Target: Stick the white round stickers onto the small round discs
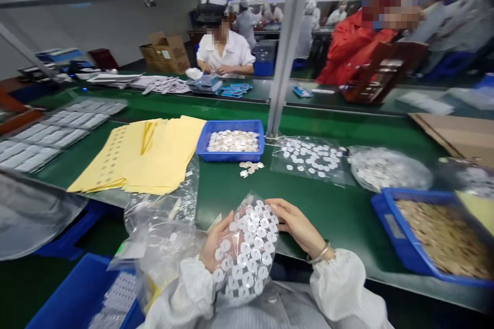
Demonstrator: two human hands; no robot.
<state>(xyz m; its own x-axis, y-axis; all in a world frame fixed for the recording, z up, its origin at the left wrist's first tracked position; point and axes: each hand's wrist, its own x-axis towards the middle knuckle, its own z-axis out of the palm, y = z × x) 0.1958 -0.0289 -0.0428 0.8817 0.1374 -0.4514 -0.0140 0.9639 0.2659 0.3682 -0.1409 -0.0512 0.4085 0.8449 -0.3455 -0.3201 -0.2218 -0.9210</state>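
Note:
A clear plastic bag (250, 247) of small round white pieces is held up over the front edge of the green table. My left hand (216, 242) grips its left side, with some fingers hidden behind the plastic. At the upper right edge of the bag, my right hand (295, 222) has its fingers closed on the plastic. Beyond the bag, a few pale loose pieces (250, 168) lie on the table in front of a blue tray (231, 157) filled with similar pieces. Another clear bag (309, 158) of round white pieces lies flat to the right.
Yellow sheets (154, 157) are stacked at the left. A fuller plastic bag (389, 168) and a large blue bin (399, 236) of tan pieces stand at the right. A metal post (285, 51) rises behind the blue tray. A blue crate (69, 298) sits low at the left.

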